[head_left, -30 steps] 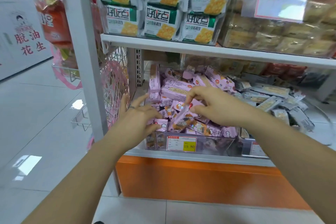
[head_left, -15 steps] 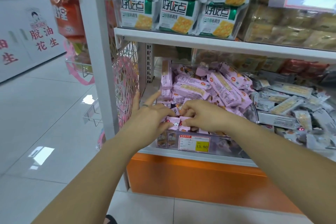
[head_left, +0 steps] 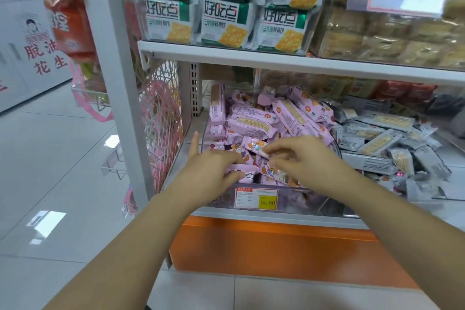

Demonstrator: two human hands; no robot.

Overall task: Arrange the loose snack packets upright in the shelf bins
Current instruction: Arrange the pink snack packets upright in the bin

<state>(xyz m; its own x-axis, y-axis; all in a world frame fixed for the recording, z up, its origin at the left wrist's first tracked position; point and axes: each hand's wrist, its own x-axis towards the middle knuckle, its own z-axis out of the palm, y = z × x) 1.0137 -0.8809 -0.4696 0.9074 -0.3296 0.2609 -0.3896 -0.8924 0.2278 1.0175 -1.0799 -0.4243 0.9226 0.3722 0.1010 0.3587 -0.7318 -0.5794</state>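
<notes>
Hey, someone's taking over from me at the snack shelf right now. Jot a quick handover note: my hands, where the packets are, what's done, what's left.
Left hand: seems to pinch a small pink packet at the front of the clear bin.
Right hand: fingertips pinch a cartoon-print packet just above the pile.
Long pink packets lie jumbled at the back of the bin; one upright packet stands against its left wall.
Grey packets in the next bin lie loose too.
Done: very little.
Left: stand the packets in both bins upright.
</notes>
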